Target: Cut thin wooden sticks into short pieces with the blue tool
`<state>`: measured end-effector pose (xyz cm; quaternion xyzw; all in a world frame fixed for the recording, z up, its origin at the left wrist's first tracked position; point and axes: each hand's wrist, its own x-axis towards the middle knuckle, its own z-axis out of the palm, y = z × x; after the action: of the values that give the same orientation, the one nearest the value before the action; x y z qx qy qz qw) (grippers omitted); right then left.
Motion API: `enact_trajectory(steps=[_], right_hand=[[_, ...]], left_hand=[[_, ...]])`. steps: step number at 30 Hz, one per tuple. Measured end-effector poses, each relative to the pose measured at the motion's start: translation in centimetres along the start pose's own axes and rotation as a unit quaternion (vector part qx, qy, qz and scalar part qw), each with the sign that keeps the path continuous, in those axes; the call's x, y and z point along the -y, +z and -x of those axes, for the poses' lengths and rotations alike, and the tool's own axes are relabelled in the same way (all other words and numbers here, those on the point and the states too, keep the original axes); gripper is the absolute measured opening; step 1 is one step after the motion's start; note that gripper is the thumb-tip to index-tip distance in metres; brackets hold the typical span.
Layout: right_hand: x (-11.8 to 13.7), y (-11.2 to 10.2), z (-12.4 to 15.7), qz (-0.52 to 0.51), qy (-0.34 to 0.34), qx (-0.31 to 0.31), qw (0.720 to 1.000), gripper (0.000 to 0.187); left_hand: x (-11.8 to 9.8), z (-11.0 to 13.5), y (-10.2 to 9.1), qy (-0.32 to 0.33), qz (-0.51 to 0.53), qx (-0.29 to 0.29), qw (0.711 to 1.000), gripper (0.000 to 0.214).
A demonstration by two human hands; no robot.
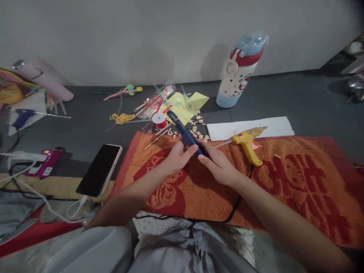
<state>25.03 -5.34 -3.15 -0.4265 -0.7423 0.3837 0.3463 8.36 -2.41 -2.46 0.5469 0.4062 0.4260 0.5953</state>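
Observation:
A dark blue smartphone (186, 133), seen nearly edge-on, is tilted up over the orange towel (167, 182). My left hand (182, 155) grips its left side, thumb on the near face. On the other side my right hand (217, 161) closes round the lower right edge, thumb also on the near face. The phone's screen cannot be made out from here. Just beyond it lie short cut pieces of wooden stick (196, 131) and a spool of red thread (159, 120). A yellow glue gun (248, 142) rests on the towel to the right of my right hand.
A white board strip (250, 128) lies under the glue gun's tip. Behind stand a children's water bottle (239, 74) and yellow paper (182, 106) beside bagged sticks (155, 100). Leftward are a charging phone (99, 170), purple power adapter (45, 163), blue glue gun (24, 117) and pink flask (42, 77).

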Motion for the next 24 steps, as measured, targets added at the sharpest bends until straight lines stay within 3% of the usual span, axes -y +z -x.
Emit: enact_trajectory(steps=[16, 24], right_hand=[[0.69, 0.08, -0.48, -0.003, 0.025, -0.031, 0.999, 0.043], [0.30, 0.11, -0.59, -0.040, 0.039, -0.029, 0.998, 0.045]], left_hand=[[0.36, -0.17, 0.25, -0.027, 0.000, -0.019, 0.999, 0.060], [0.61, -0.46, 0.51, -0.090, 0.083, -0.022, 0.992, 0.063]])
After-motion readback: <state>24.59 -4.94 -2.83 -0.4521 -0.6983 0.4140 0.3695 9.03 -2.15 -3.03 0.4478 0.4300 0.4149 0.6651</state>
